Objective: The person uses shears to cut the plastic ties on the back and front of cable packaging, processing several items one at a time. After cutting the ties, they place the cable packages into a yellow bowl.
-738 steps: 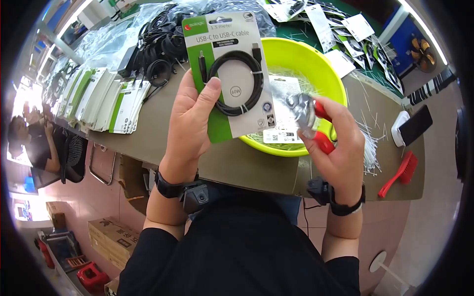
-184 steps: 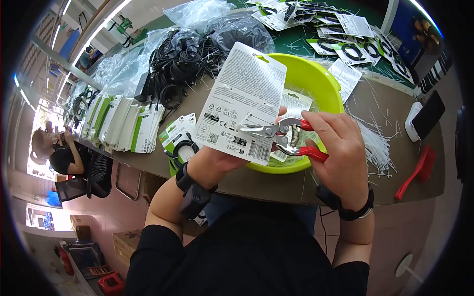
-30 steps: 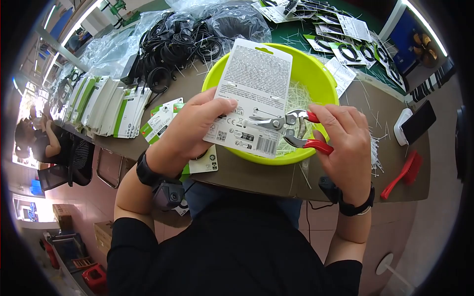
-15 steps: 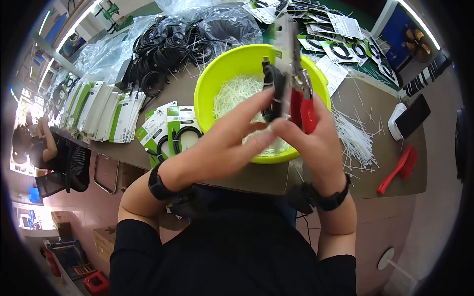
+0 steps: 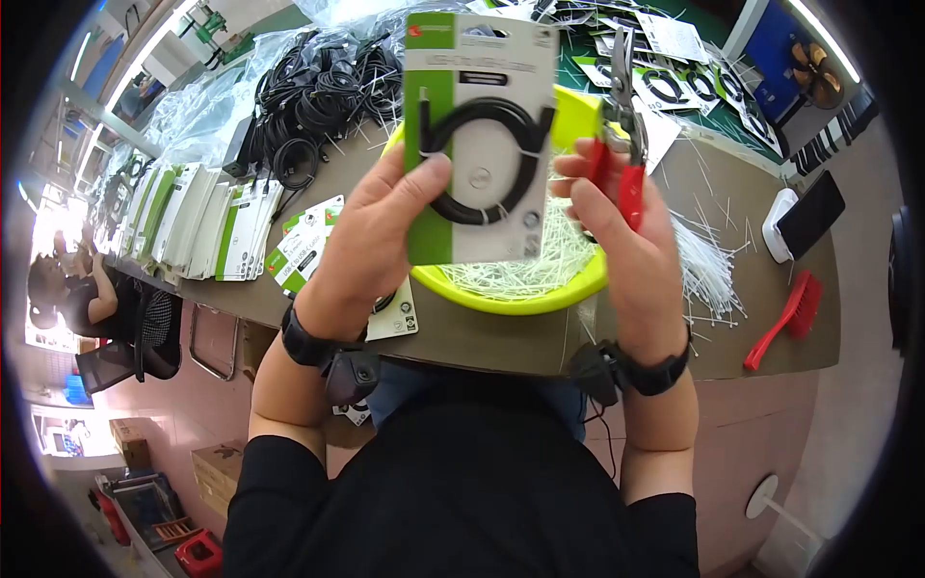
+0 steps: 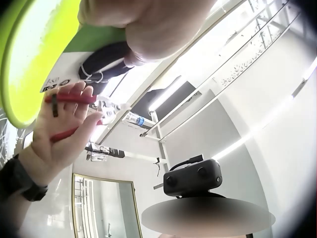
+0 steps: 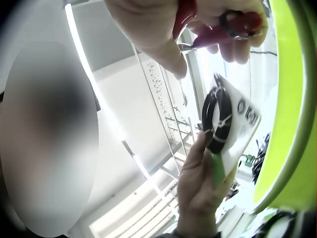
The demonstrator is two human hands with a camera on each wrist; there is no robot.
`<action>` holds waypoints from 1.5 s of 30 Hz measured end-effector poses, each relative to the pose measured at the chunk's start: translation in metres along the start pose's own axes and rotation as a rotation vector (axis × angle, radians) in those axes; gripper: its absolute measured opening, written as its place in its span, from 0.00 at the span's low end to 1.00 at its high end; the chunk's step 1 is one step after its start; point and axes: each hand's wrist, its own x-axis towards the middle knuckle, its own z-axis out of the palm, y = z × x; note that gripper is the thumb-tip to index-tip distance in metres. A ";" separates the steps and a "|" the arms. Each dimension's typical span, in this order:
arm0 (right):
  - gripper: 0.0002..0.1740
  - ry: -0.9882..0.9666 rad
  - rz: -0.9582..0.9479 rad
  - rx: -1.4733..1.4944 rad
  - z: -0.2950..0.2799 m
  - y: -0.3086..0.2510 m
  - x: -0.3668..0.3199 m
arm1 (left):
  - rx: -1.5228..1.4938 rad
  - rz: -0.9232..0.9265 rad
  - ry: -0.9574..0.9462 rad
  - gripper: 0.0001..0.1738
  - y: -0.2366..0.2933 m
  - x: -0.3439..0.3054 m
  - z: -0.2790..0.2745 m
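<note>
My left hand [image 5: 361, 226] grips a USB-C cable card [image 5: 482, 144] by its left edge, thumb across the front. The card is green and white, and a coiled black cable [image 5: 525, 130] is tied to its face with white ties. In the right wrist view, the cable card [image 7: 242, 141] leans away from the left hand [image 7: 195, 191]. Beside it, my right hand [image 5: 631, 260] holds red-handled snips [image 5: 630, 193] with the blades pointing up, apart from the card. The left wrist view shows the snips' red handles [image 6: 74, 98] lying across the right palm.
Beneath the hands stands a yellow-green basin [image 5: 511, 304] of white tie clippings. Left are stacked cards [image 5: 188, 226], black cables [image 5: 313, 96] and more packed cards [image 5: 303, 252]. Right lie loose white ties [image 5: 708, 275], a red brush [image 5: 795, 313] and a phone [image 5: 811, 217] on a stand.
The card has turned from its printed back, through edge-on, to its front, and moved up and left. The snips have come off the card's back and now point upward, apart from it.
</note>
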 end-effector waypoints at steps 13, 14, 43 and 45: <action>0.28 -0.121 -0.580 -1.404 -0.021 -0.016 -0.018 | 0.404 0.297 0.125 0.20 0.002 -0.004 -0.016; 0.28 -0.125 -0.595 -1.429 -0.020 -0.017 -0.018 | 0.491 0.326 0.119 0.20 0.002 -0.005 -0.014; 0.23 -0.048 -0.340 -0.771 -0.022 -0.017 0.026 | 0.176 0.045 0.405 0.18 0.045 -0.058 -0.116; 0.23 0.133 -0.330 -0.801 -0.070 -0.016 0.059 | 0.472 -0.051 0.379 0.21 0.048 -0.076 -0.139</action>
